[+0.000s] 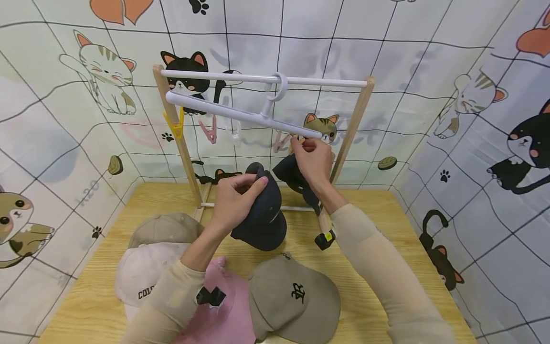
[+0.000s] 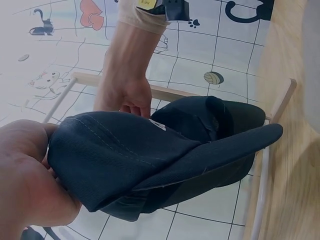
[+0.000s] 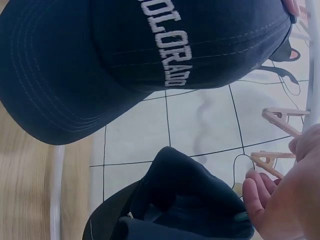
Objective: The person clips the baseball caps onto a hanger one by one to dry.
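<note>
A navy cap (image 1: 263,210) with white COLORADO lettering is gripped at its crown by my left hand (image 1: 236,196), thumb and fingers pinching the fabric. In the left wrist view, the same cap (image 2: 110,150) fills the middle, its brim pointing right. My right hand (image 1: 315,160) is at the lower right end of a white hanger (image 1: 223,112), pinching a tan clothes clip (image 3: 267,162). Just below that hand is a second dark cap (image 3: 175,205), its opening showing in the right wrist view; how it is held up is partly hidden.
The hanger hooks over the white bar (image 1: 215,75) of a wooden rack (image 1: 354,124) and tilts down rightward. A yellow clip (image 1: 175,125) and pink clips (image 1: 209,129) hang under it. On the table (image 1: 374,267) lie khaki (image 1: 296,296), pink (image 1: 232,301), white (image 1: 146,267) and beige (image 1: 167,228) caps.
</note>
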`<action>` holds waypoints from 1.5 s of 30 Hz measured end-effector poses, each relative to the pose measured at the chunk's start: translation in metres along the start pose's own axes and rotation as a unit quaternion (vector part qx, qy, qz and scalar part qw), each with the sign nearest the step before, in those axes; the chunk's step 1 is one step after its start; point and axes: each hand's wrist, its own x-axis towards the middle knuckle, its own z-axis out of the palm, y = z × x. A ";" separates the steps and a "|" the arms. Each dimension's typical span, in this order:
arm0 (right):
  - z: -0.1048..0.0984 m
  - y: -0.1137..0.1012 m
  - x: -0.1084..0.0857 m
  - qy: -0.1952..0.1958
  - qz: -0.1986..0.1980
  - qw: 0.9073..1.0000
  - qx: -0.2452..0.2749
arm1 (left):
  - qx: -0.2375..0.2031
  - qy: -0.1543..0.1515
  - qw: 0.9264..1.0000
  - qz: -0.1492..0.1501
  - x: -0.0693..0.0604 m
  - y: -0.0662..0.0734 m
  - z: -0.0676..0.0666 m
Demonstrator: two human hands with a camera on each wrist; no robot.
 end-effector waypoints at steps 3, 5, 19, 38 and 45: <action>0.003 -0.001 0.003 0.003 0.006 1.000 0.003 | 0.005 -0.001 1.000 0.002 -0.001 -0.001 0.000; 0.003 -0.001 0.004 0.002 0.009 1.000 0.004 | 0.009 -0.003 1.000 0.001 -0.003 -0.001 0.000; 0.015 -0.005 0.011 0.015 0.023 1.000 0.004 | 0.014 -0.007 1.000 -0.005 -0.008 -0.008 0.002; 0.019 -0.010 0.010 0.010 0.049 0.998 0.048 | 0.017 0.001 1.000 0.007 -0.009 -0.012 -0.003; 0.016 -0.014 0.009 -0.020 0.089 0.991 0.101 | 0.019 0.003 1.000 0.007 -0.007 -0.011 -0.004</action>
